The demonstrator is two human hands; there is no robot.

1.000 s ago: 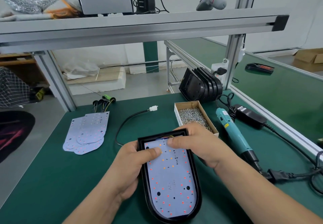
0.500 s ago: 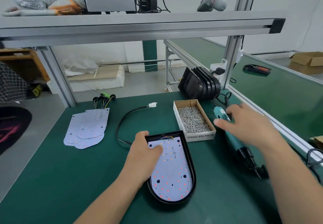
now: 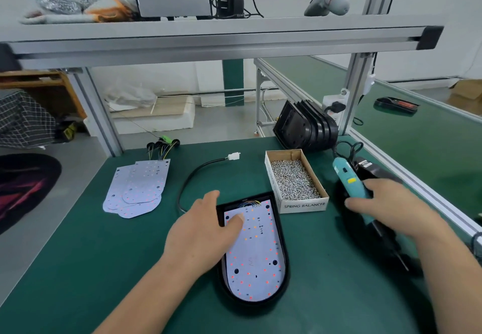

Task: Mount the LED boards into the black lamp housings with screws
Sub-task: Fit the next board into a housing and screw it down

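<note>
Pressing LED board (image 3: 257,260), L hand (image 3: 206,232); R hand (image 3: 386,208) maybe gripping driver (image 3: 348,177).

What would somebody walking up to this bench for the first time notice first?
A white LED board dotted with red and orange lies in a black lamp housing at the front centre of the green bench, with the left hand pressing on its upper part. To the right, the right hand lies over a teal electric screwdriver, just past an open box of screws.
</note>
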